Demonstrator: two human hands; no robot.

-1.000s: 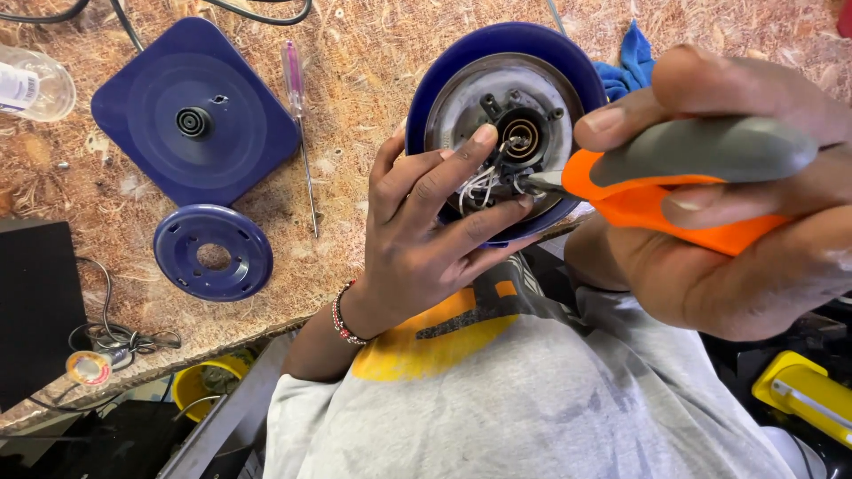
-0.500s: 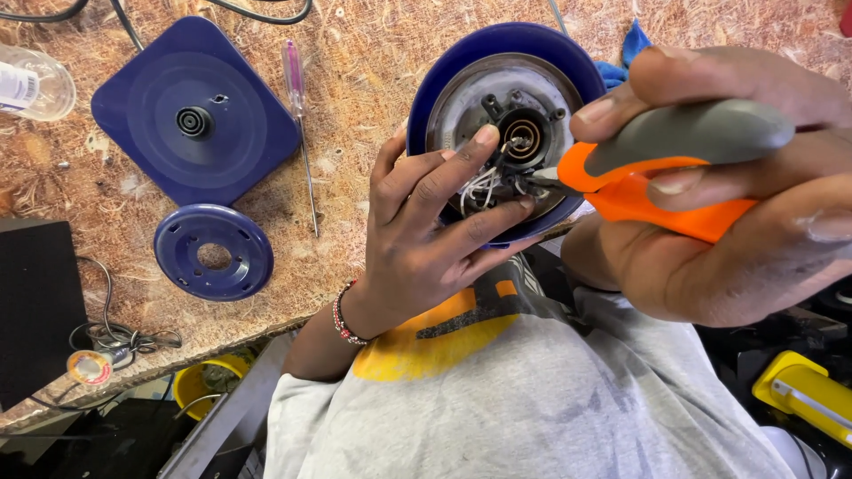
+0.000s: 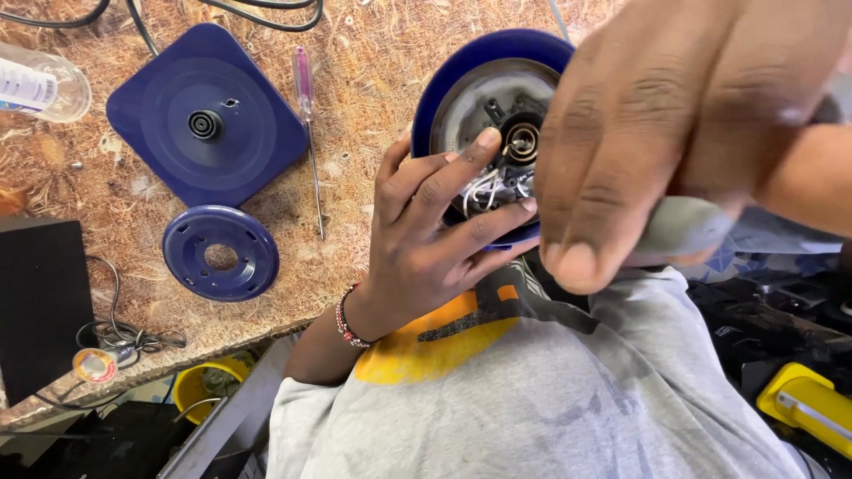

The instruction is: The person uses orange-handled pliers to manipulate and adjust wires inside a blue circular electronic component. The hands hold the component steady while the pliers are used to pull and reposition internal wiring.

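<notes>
My left hand (image 3: 441, 232) grips the blue round appliance (image 3: 461, 80) turned bottom up, fingers lying across its open grey underside where white wires and a coiled metal part (image 3: 522, 140) show. My right hand (image 3: 674, 115) is close to the camera, blurred, and closed around a grey-handled tool (image 3: 679, 229). The tool's tip is hidden behind the hand, over the open underside.
On the chipboard bench (image 3: 373, 80) lie a square blue base plate (image 3: 206, 115), a round blue cover ring (image 3: 220, 255), a purple-handled screwdriver (image 3: 307, 115) and a clear bottle (image 3: 40, 84). A black box (image 3: 40, 302), solder roll (image 3: 96, 364) and yellow objects (image 3: 809, 408) sit lower down.
My right hand has come up toward the camera and now covers the tool's orange part and much of the appliance. My left hand keeps its hold.
</notes>
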